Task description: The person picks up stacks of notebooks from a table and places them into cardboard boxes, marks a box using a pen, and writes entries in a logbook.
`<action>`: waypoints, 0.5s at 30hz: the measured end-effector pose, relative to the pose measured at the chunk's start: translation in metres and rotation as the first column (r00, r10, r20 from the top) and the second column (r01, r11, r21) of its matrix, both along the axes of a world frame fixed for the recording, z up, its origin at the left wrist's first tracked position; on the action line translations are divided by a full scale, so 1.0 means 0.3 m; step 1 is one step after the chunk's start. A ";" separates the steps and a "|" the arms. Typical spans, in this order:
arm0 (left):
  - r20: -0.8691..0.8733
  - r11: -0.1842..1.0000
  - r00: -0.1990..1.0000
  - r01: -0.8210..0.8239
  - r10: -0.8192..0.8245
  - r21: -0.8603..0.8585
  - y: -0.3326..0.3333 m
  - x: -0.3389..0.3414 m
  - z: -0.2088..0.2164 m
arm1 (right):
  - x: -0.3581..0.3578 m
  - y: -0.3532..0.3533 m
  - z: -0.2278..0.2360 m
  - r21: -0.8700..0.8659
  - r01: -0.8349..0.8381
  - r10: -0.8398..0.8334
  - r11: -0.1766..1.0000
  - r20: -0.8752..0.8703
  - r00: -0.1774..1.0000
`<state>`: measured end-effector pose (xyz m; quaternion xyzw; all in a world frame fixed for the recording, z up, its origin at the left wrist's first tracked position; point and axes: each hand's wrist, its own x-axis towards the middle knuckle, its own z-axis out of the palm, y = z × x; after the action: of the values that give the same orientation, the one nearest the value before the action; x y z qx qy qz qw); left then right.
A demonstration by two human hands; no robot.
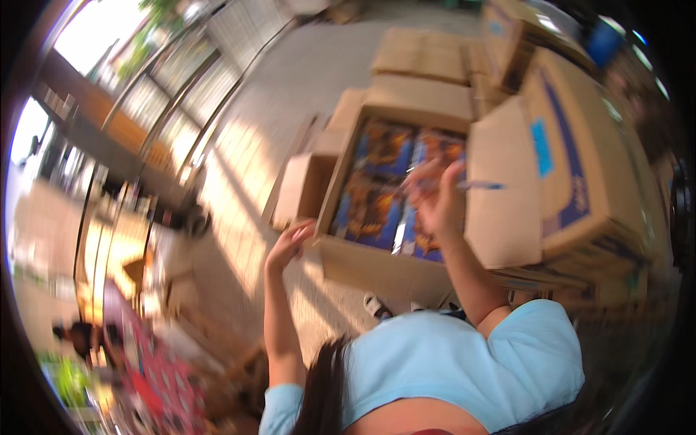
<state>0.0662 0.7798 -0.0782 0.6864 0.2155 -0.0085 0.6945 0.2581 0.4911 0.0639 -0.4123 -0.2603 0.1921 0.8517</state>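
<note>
Head view, only one I've got: carton (pixel 343 170) sits open in front of me, packs (pixel 368 206) lying flat in it side by side, blue with brown-orange print. Top layer looks laid in and fairly full, I'd judge; can't see how deep it goes or what's under it. Closing isn't done: near flap (pixel 384 268) hangs out toward me, right flap (pixel 504 192) is folded outward, far flap (pixel 420 96) is open too. No tape seen across the top. My right hand (pixel 435 199) is over the packs, fingers bent around a thin pen (pixel 484 186) that pokes out to the right; blurred, so grip details unclear. My left hand (pixel 291 243) is free, fingers loosely bent, by the carton's near left corner; can't tell if the fingertips touch the edge. Right hand hides some of the right-side packs, so no full count. Around: big carton (pixel 591 167) with a blue stripe stands close on the right, behind the right flap, so room is tight there. More closed cartons (pixel 420 54) beyond the far side. Floor (pixel 312 65) with sun patches to the left, pink patterned cloth (pixel 156 370) lower left, too smeared to read.
</note>
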 end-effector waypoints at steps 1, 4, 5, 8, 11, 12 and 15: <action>-0.048 0.969 0.986 -0.149 0.161 0.195 -0.032 0.009 0.051 | -0.013 -0.039 0.007 -0.076 -0.026 0.048 0.997 0.312 0.949; 0.463 0.899 0.774 -0.326 0.431 -0.292 -0.094 -0.004 0.115 | -0.078 -0.148 0.010 -0.322 -0.009 0.189 0.947 0.531 0.826; 0.479 0.908 0.796 -0.204 0.371 -0.366 -0.175 0.024 0.239 | -0.124 -0.187 0.021 -0.588 0.044 0.310 0.808 0.486 0.817; 0.638 0.952 0.709 -0.186 0.301 -0.243 -0.560 0.157 0.410 | -0.228 -0.250 -0.061 -0.531 0.218 0.261 0.819 0.683 0.682; 0.785 0.987 0.619 0.107 0.025 -0.116 -0.940 0.244 0.403 | -0.317 -0.431 0.011 -0.430 0.131 0.083 0.893 0.444 0.892; 0.768 0.981 0.640 0.158 -0.013 -0.114 -1.058 0.248 0.409 | -0.339 -0.512 -0.002 -0.392 0.033 0.051 0.920 0.202 0.978; 0.592 0.843 0.767 0.472 -0.248 -0.258 -1.260 0.292 0.260 | -0.452 -0.757 0.031 -0.464 0.265 -0.143 0.845 0.283 0.949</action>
<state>0.1538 0.4020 -0.0002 0.5359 -0.1323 0.0047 0.8338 0.1225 0.2639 0.0731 -0.6623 -0.2563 0.1094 0.6954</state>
